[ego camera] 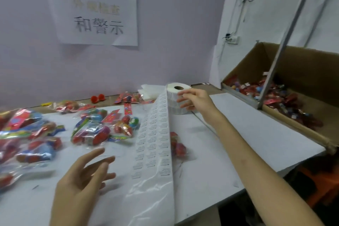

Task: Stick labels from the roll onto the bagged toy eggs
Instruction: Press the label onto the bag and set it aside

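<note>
On the table [238, 134], your right hand [196, 99] held the label roll [173, 95]; your open left hand [82, 176] hung beside its strip [156, 143], near the bagged eggs [102, 130].

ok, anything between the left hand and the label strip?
Nothing visible. The left hand hovers open over bare table beside the label strip; the bagged eggs lie farther back. The right hand grips the label roll.

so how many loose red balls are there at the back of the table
2. One red ball sits near the far edge of the table; the second red ball is just right of it. Others may be hidden among the bagged toys.
</note>
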### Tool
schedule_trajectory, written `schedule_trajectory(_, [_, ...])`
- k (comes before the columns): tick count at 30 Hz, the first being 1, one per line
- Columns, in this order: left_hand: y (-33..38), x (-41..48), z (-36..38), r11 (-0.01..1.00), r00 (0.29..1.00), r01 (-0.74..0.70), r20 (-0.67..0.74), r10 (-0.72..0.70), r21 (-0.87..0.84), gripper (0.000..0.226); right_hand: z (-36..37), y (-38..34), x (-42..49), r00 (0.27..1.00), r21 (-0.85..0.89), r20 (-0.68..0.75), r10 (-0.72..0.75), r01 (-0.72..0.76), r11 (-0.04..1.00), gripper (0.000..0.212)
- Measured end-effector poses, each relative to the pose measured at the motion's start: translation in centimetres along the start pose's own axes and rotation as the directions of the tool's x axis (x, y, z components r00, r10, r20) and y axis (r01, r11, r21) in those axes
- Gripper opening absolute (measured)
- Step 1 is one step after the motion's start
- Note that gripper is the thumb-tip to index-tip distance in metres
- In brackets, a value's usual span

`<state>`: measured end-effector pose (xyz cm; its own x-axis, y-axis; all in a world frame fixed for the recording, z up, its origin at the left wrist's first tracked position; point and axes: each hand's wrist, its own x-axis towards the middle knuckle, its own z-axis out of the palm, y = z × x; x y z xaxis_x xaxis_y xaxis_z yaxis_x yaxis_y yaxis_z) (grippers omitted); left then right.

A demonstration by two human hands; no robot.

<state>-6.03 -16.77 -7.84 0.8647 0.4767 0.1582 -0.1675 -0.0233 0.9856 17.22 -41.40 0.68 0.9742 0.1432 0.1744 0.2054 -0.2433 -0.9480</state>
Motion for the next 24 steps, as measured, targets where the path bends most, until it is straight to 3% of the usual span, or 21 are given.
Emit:
schedule_trajectory(3, [-0.3,-0.1,-0.3,1.0,0.999,-0.023,-0.022,0.023,0.007,0.026,4.6,-2.3,-0.7,0.968,-0.044,0.211,-0.135,0.147,0.988,0.019])
schedule_trajectory(6, [-0.4,-0.2,-0.6,1.0,1.0,-0.005,-0.029,0.005,-0.002,0.023,9.4,-3.3,-1.3,0.902,-0.247,0.376,-0.21,0.317,0.916,0.025])
schedule_trajectory(8, [-0.7,-0.2,-0.9,1.0,0.999,-0.008,-0.032,0.008,-0.004,0.022,12.4,-3.0,-1.5,0.855,-0.397,0.49,-0.17,0.392,0.83,0.05])
schedule_trajectory(11, [-0.7,-0.2,-0.9,1.0,0.999,0.003,-0.035,-0.003,-0.009,0.022,15.9,-1.7,-1.5,0.783,-0.551,0.621,0.027,0.412,0.726,0.084])
schedule_trajectory(13, [-0.8,-0.2,-0.9,1.0,0.999,0.004,-0.035,-0.005,-0.012,0.022,17.5,-0.5,-1.5,0.769,-0.645,0.633,0.089,0.461,0.61,0.093])
schedule_trajectory(16, [-0.8,-0.1,-0.9,1.0,0.999,0.004,-0.046,-0.005,-0.018,0.024,18.5,0.4,-1.2,0.81,-0.651,0.585,-0.049,0.505,0.566,0.068])
schedule_trajectory(20, [-0.7,-0.4,-0.9,1.0,0.999,-0.007,-0.047,0.006,-0.016,0.024,17.6,0.3,-0.8,0.849,-0.566,0.523,-0.08,0.415,0.712,0.036])
schedule_trajectory(24, [-0.4,-0.5,-0.9,1.0,0.998,-0.01,-0.058,0.009,-0.019,0.026,15.1,-1.6,-0.8,0.928,-0.447,0.351,-0.123,0.281,0.849,0.018])
